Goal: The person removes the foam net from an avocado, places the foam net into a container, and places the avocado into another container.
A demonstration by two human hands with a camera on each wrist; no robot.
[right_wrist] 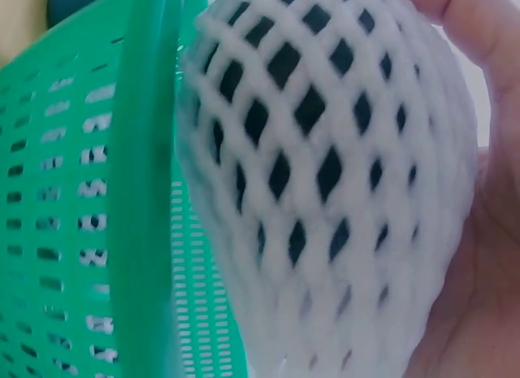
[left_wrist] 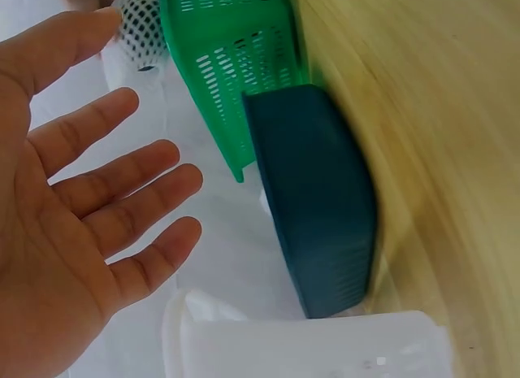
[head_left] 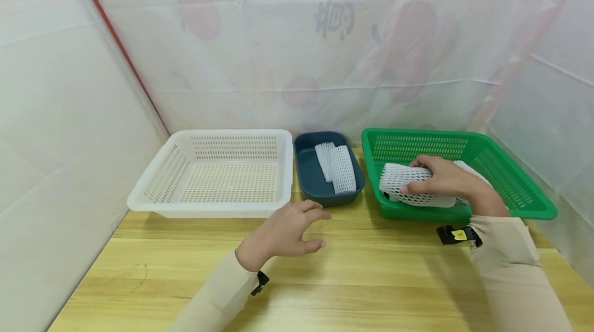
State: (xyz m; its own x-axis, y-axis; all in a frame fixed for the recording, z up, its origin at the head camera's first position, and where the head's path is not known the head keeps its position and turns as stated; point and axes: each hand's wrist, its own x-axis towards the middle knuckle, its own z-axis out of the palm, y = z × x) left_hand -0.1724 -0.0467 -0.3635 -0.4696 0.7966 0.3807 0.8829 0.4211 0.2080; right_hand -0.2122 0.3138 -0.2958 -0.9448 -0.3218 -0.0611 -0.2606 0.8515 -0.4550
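Note:
My right hand grips a dark object in a white foam net sleeve, over the front left part of the green basket. Up close in the right wrist view, dark patches show through the diamond holes of the foam net; the fruit or other thing inside cannot be told. More white foam shows behind that hand, in the basket. My left hand is over the table in front of the dark blue bin, its fingers spread and holding nothing, as the left wrist view also shows.
Two flat white foam nets lie in the blue bin. To its left stands a white perforated basket. All three containers line up along the back of the wooden table, against a pale curtain.

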